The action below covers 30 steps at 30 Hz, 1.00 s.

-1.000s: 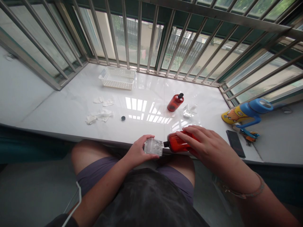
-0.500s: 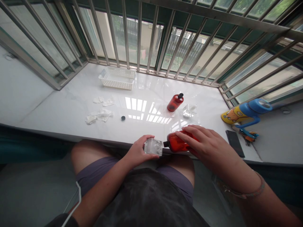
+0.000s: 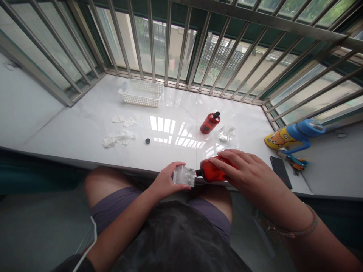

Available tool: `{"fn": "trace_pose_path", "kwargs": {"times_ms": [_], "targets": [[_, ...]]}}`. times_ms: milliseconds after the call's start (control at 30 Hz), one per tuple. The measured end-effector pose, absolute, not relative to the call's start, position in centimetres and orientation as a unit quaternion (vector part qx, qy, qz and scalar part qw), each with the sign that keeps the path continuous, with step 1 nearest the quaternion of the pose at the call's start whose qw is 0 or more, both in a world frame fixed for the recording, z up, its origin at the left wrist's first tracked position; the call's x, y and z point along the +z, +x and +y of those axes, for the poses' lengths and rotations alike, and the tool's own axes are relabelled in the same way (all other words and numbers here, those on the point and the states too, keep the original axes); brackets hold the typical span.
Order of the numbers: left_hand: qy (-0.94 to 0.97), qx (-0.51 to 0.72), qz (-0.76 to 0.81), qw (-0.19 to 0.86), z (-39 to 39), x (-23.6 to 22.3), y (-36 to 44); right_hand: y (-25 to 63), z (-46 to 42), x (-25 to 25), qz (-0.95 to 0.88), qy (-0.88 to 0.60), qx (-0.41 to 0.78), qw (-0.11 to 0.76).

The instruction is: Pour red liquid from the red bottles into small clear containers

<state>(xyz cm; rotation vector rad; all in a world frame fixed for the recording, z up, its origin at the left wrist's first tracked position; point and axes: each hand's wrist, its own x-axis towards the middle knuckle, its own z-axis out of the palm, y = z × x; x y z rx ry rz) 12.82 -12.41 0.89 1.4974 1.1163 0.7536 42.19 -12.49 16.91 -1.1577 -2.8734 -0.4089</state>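
Observation:
My left hand [image 3: 164, 182] is closed round a small clear plastic pouch [image 3: 184, 176] at the near edge of the white sill [image 3: 85, 132]. My right hand [image 3: 245, 173] grips an amber-red bottle [image 3: 211, 172] lying on its side, its dark neck touching the pouch's right edge. A second amber-red bottle [image 3: 210, 122] with a black cap stands farther back on the sill. Another clear pouch [image 3: 227, 132] lies beside it. A small black cap [image 3: 147, 141] lies alone to the left.
A white plastic basket [image 3: 141, 93] stands at the back by the window bars. Crumpled white wipes [image 3: 119, 138] lie at the left. A yellow and blue bottle [image 3: 292, 135], a dark phone [image 3: 280, 172] and small tools sit at the right.
Almost nothing has changed. Both hands keep the same hold on the pouch and the lying bottle; the view has drifted very slightly.

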Motion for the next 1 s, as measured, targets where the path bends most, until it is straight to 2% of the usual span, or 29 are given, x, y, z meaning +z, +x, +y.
{"fn": "trace_pose_path", "kwargs": {"times_ms": [1000], "targets": [[0.632, 0.322, 0.456, 0.539, -12.6, 0.5, 13.0, 41.1, -12.1, 17.9, -0.928, -0.340, -0.153, -0.017]]}}
